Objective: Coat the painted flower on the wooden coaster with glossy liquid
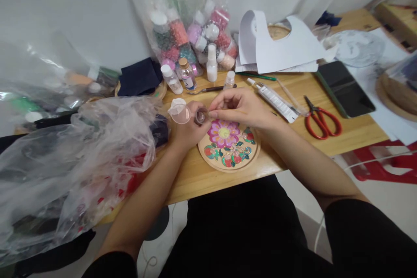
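My left hand is closed around a small clear jar with a dark pinkish content, tilted toward me. Fingers of my right hand are pinched together at the jar's mouth; what they hold is too small to make out. Under both hands lies a round wooden board with a raised gold-outlined design. Its large pink and purple flower has a yellow centre, with red, green and teal shapes below. Beside my left hand is a translucent cup with a crumpled white tissue behind it.
Small bottles and a dark-handled tool lie behind the hands. To the right are a white tube, red-handled pliers and a phone. Crumpled plastic bags cover the left side; bagged jars stand against the wall.
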The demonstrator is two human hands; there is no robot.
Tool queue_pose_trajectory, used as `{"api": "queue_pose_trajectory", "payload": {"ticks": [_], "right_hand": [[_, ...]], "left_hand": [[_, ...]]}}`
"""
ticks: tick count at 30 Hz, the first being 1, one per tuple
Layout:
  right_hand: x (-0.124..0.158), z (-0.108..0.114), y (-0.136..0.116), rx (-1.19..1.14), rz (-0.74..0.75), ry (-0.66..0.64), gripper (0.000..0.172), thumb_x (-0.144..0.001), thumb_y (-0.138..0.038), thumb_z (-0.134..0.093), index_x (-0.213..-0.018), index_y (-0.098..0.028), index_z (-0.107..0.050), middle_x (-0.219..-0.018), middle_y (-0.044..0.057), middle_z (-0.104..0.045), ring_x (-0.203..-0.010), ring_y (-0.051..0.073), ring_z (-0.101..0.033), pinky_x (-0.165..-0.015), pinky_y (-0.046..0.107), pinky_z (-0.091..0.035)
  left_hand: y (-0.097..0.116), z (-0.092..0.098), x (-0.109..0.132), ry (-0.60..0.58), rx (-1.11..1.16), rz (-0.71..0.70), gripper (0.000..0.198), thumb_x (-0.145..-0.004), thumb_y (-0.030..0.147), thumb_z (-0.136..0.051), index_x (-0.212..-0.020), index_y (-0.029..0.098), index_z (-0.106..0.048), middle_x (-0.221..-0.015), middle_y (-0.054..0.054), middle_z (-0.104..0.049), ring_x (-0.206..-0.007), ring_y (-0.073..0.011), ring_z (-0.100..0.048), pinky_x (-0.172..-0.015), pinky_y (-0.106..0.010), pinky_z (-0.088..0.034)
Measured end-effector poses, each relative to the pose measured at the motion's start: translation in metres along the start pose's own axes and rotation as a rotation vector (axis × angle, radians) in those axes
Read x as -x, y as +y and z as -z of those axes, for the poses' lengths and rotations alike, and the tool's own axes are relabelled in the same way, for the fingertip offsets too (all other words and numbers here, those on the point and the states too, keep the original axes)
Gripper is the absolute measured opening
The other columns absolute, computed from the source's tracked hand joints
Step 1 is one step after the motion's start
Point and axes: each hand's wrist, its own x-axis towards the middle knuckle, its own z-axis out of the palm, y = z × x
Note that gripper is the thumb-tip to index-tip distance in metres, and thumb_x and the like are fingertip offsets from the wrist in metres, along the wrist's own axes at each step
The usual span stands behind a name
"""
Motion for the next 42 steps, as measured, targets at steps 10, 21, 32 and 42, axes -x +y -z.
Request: {"api": "queue_pose_trajectory", "payload": {"ticks": [10, 21, 32, 42], "right_hand": [[0.0, 0.001, 0.0, -0.053, 0.032, 0.226, 0.028, -0.067, -0.038, -0.084, -0.077, -0.015, -0.072, -0.065, -0.002, -0.067, -0.05, 0.006, -0.052, -0.045, 0.019, -0.039], [0.0, -0.002, -0.005, -0.097, 0.042, 0.063, 0.031, -0.076, -0.046, -0.077, -0.08, -0.015, -0.072, -0.073, 0.001, -0.072, -0.058, 0.008, -0.058, -0.055, 0.022, -0.048], [0.001, -0.004, 0.0, 0.091, 0.067, 0.142, 0.04, -0.074, -0.053, -0.075, -0.08, -0.014, -0.07, -0.062, -0.001, -0.061, -0.053, 0.008, -0.047, -0.05, 0.023, -0.037], [0.003, -0.004, 0.0, 0.249, 0.097, 0.19, 0.024, -0.079, -0.037, -0.072, -0.077, -0.013, -0.069, -0.058, -0.002, -0.059, -0.049, 0.007, -0.044, -0.047, 0.022, -0.036]], "left_hand": [[-0.002, -0.001, 0.001, 0.033, 0.03, -0.062, 0.015, -0.071, 0.018, -0.059, -0.083, 0.02, -0.052, -0.08, 0.001, -0.06, -0.077, -0.014, -0.06, -0.072, -0.028, -0.048], [0.004, 0.002, -0.002, 0.013, -0.003, -0.024, 0.013, -0.074, 0.024, -0.061, -0.08, 0.021, -0.051, -0.075, 0.001, -0.056, -0.073, -0.0149, -0.056, -0.067, -0.029, -0.044], [0.001, 0.0, 0.0, 0.0, -0.005, -0.011, 0.014, -0.074, 0.02, -0.063, -0.082, 0.02, -0.052, -0.077, 0.0, -0.058, -0.074, -0.0159, -0.057, -0.068, -0.031, -0.045], [0.008, 0.005, -0.002, -0.012, -0.05, -0.046, 0.013, -0.073, 0.018, -0.06, -0.083, 0.021, -0.053, -0.078, 0.001, -0.061, -0.073, -0.0147, -0.057, -0.068, -0.027, -0.045]]}}
